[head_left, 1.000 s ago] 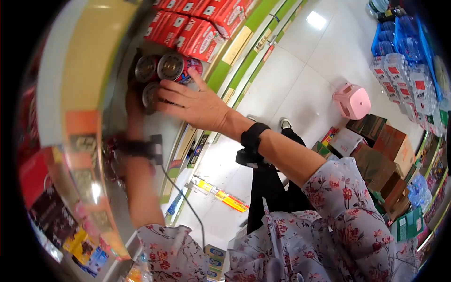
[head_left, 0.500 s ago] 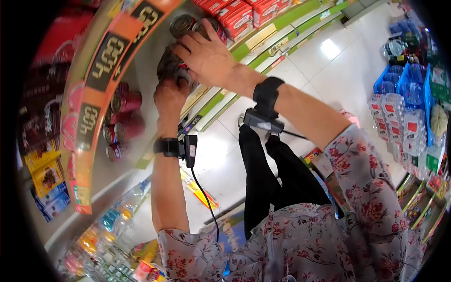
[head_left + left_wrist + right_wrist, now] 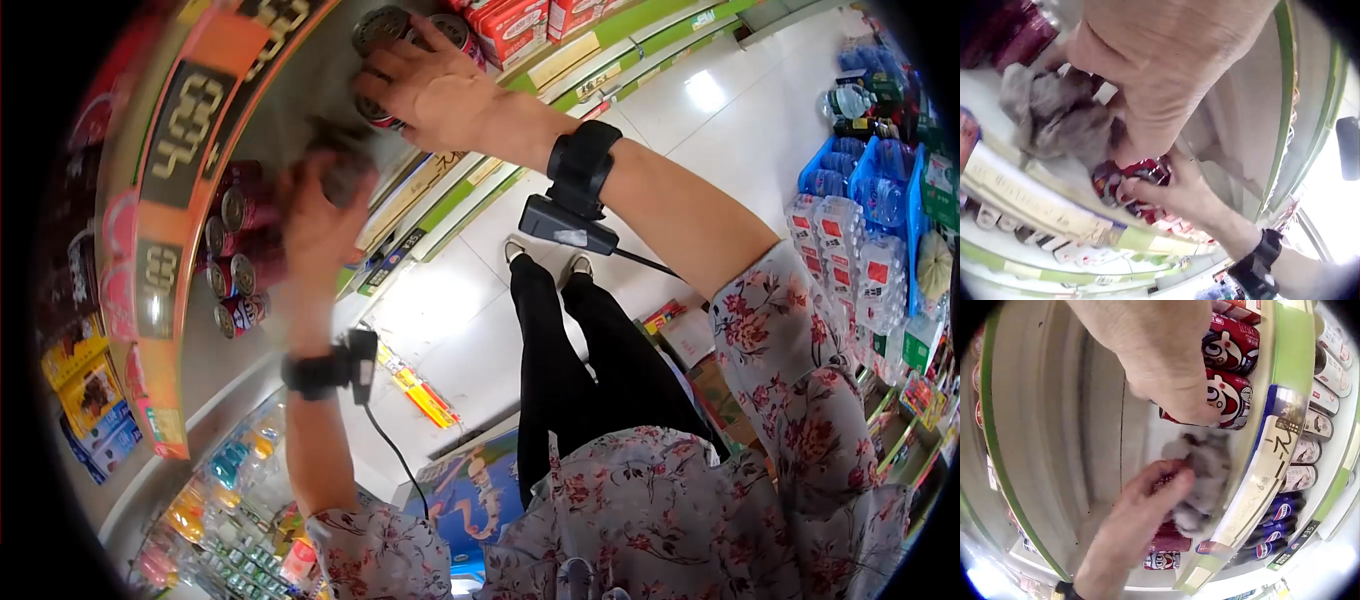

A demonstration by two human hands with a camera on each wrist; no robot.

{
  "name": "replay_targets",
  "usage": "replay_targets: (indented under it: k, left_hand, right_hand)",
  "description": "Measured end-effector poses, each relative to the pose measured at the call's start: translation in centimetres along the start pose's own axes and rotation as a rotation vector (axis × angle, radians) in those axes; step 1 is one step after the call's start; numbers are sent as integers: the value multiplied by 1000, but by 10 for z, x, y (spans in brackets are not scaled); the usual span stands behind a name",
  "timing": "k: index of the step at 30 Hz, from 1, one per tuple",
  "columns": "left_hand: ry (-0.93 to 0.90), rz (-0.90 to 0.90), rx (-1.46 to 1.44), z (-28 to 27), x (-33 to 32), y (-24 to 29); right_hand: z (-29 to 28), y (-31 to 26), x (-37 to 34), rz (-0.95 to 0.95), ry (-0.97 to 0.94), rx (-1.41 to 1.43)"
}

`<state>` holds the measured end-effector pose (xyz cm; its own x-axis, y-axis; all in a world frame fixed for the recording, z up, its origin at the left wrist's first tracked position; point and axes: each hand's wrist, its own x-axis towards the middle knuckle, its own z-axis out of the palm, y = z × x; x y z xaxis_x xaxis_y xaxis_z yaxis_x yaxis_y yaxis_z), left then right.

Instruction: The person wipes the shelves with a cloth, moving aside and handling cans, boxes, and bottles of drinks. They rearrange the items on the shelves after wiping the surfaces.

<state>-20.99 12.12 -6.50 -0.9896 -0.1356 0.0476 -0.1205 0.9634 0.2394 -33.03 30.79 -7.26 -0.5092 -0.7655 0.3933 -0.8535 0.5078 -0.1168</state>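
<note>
My left hand [image 3: 325, 220], blurred in the head view, pinches a crumpled grey cloth [image 3: 1063, 119] over the pale shelf [image 3: 1154, 434]. The right wrist view has the cloth [image 3: 1207, 475] lying below a red can with a cartoon face [image 3: 1232, 397]. Around that can curl the fingers and thumb of my right hand [image 3: 1160, 359]. A second such can [image 3: 1232, 347] stands right beside it. From above, my right hand [image 3: 445, 95] covers part of the cans, with one metal can top [image 3: 382, 28] showing by its fingers.
More red cans [image 3: 240, 215] stand on the shelf left of my left hand. Red cartons [image 3: 510, 30] are past my right hand. A price-tag strip [image 3: 180, 150] curves along the left. Lower shelves hold bottles [image 3: 1279, 509]. Packed water bottles [image 3: 850, 260] stand at the right.
My left hand has come out from beside the cans and moved left and down, away from my right hand, with the grey cloth. My right hand stays at the cans, shifted slightly.
</note>
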Motion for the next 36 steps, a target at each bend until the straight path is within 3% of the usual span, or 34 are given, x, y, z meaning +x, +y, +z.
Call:
replay_targets:
  k: [3, 7, 9, 12, 20, 22, 24, 26, 28, 31, 33, 36]
  left_hand:
    - [62, -1, -167, 59, -11, -11]
    - [213, 292, 143, 100, 49, -59]
    - [166, 317, 116, 93, 101, -69]
    - [16, 274, 12, 80, 167, -78]
    - [-368, -34, -252, 53, 254, -85]
    - [-421, -120, -277, 48, 250, -80]
    - [-386, -84, -262, 46, 231, -77]
    - [-254, 153, -195, 42, 199, -80]
    - [71, 632, -207, 60, 161, -94]
    - [112, 430, -26, 57, 87, -56]
    - [-31, 342, 65, 67, 55, -53]
    - [-45, 108, 75, 44, 7, 3]
  right_hand:
    - [4, -1, -2, 8, 49, 14]
    - [9, -2, -2, 22, 92, 34]
    - [11, 0, -2, 24, 195, 4]
    - [6, 1, 2, 25, 105, 47]
    - [14, -3, 2, 58, 250, 47]
    - [12, -2, 1, 59, 184, 65]
    - [9, -3, 2, 52, 139, 60]
    - [16, -6, 3, 74, 178, 35]
    - [19, -6, 4, 82, 199, 37]
    - [15, -5, -1, 76, 143, 83]
    - [11, -3, -2, 57, 100, 61]
    - [11, -2, 0, 37, 75, 32]
